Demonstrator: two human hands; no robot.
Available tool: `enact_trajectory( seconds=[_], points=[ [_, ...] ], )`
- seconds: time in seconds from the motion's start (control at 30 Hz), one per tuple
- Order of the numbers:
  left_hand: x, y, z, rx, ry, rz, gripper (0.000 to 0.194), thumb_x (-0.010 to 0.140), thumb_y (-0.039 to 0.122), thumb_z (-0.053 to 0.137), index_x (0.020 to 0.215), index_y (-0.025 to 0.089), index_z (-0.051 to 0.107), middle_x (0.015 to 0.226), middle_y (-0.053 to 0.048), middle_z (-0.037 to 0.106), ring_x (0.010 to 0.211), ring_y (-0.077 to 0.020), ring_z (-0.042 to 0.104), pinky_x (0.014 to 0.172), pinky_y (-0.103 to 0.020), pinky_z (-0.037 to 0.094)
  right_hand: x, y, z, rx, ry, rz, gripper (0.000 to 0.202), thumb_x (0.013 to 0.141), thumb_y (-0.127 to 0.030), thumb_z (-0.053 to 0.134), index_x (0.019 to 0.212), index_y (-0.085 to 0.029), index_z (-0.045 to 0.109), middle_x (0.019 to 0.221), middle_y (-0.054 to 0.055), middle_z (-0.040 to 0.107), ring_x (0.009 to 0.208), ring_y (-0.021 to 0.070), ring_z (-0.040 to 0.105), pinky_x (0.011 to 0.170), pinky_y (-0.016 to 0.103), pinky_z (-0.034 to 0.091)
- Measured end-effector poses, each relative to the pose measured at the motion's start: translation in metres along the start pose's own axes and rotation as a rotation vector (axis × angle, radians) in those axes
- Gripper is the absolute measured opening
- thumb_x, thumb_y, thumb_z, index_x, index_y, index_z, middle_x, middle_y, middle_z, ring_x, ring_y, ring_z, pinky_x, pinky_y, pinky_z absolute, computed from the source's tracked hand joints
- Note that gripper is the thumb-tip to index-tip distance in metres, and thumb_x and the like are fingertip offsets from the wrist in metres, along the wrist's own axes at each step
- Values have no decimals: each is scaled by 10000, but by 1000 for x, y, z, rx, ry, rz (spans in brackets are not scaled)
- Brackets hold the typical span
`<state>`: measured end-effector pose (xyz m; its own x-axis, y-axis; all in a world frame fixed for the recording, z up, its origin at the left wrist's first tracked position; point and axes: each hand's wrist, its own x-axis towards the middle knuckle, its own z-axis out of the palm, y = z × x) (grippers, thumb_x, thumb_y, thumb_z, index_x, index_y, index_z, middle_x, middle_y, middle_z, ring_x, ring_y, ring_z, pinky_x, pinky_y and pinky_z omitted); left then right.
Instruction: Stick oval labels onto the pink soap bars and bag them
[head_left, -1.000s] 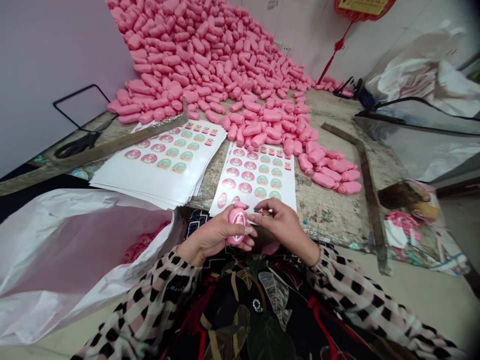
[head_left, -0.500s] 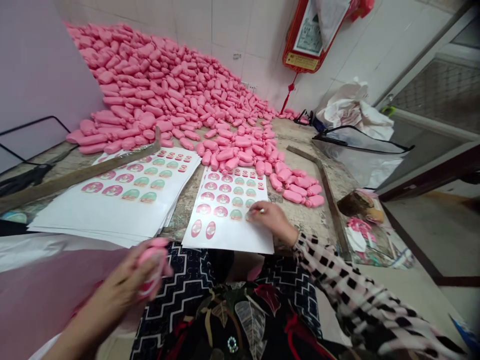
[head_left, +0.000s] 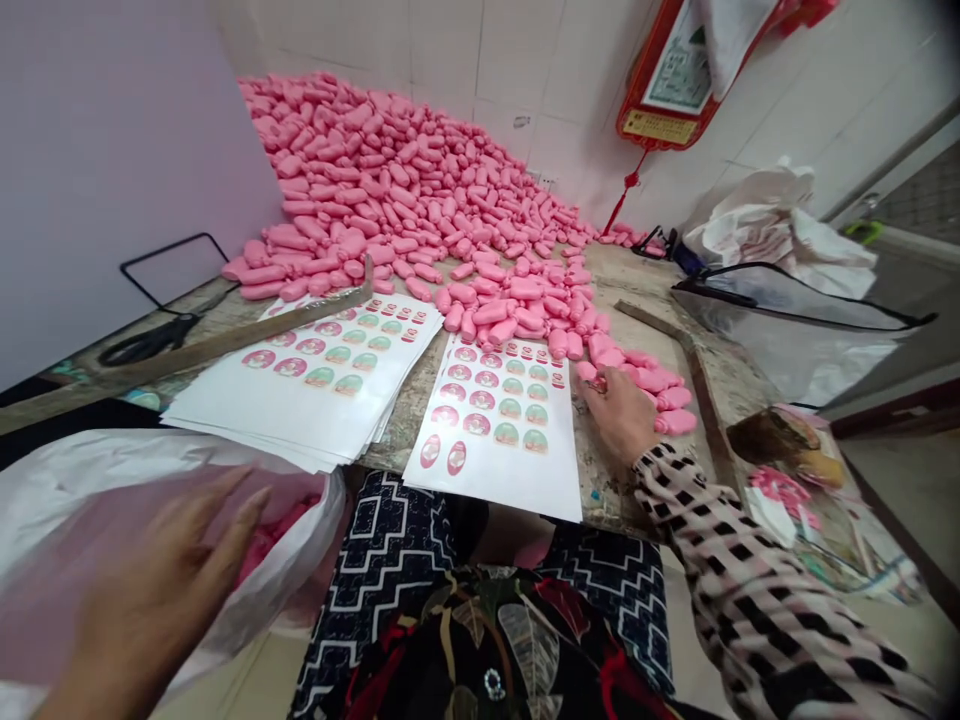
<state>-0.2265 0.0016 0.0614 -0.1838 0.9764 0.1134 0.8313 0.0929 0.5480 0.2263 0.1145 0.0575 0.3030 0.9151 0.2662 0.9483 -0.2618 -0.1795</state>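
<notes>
My left hand (head_left: 180, 570) is over the open mouth of a white plastic bag (head_left: 300, 560) at the lower left, fingers apart and blurred, with nothing seen in it. Pink bottle-shaped pieces (head_left: 289, 515) show inside the bag. On the table's right side, my right hand (head_left: 621, 412) has its fingers closed at the near edge of the pink bottle-shaped pieces (head_left: 652, 378). A small thin thing shows at its fingertips; I cannot make out what it is. To that hand's left lies a sticker sheet (head_left: 517, 480) with pink and green labels.
A large heap of pink pieces (head_left: 390, 180) rises against the wall. Another stack of sticker sheets (head_left: 247, 420) lies left under a wooden strip (head_left: 247, 335), near black scissors (head_left: 146, 338). A wooden edging (head_left: 701, 385), clear bag (head_left: 787, 330) and brown roll (head_left: 772, 435) are right.
My left hand has let go of the pink piece and moved down-left over the bag. My right hand has left the sticker sheet for the pink pieces. The view has shifted left.
</notes>
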Motion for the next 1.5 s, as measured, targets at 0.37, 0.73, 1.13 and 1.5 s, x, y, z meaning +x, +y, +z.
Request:
enact_trajectory(
  seconds=[0.37, 0.73, 1.13, 1.5],
  points=[
    [-8, 141, 69, -788, -717, 110, 538, 730, 352, 655, 1223, 235, 475, 1208, -92, 581, 1070, -237, 555, 872, -362, 451, -74, -76, -61, 1130, -968, 1, 138, 709, -297, 587, 690, -168, 634, 543, -43, 497, 461, 62, 350, 452, 206, 270],
    [-19, 118, 84, -909, -871, -270, 296, 739, 329, 611, 979, 172, 537, 663, 15, 564, 551, -105, 521, 535, -230, 402, -95, -95, -2, 904, -674, -261, 249, 856, -417, 483, 900, -210, 615, 852, 4, 589, 790, 129, 524, 731, 256, 390],
    [-13, 93, 116, 111, -429, 502, 509, 835, 283, 492, 1336, 270, 404, 1495, -110, 201, 1177, -286, 485, 907, -398, 429, -98, -113, 20, 79, -274, -445, 229, 924, -342, 380, 953, -244, 585, 917, 26, 573, 791, 150, 548, 609, 263, 322],
    [-14, 91, 119, 192, -415, 540, 502, 859, 266, 454, 1349, 345, 377, 1518, -101, 115, 1079, -282, 556, 835, -396, 455, -91, -112, 15, 64, -360, -521, 221, 919, -320, 393, 924, -243, 600, 909, 17, 580, 827, 141, 553, 624, 255, 327]
  ],
)
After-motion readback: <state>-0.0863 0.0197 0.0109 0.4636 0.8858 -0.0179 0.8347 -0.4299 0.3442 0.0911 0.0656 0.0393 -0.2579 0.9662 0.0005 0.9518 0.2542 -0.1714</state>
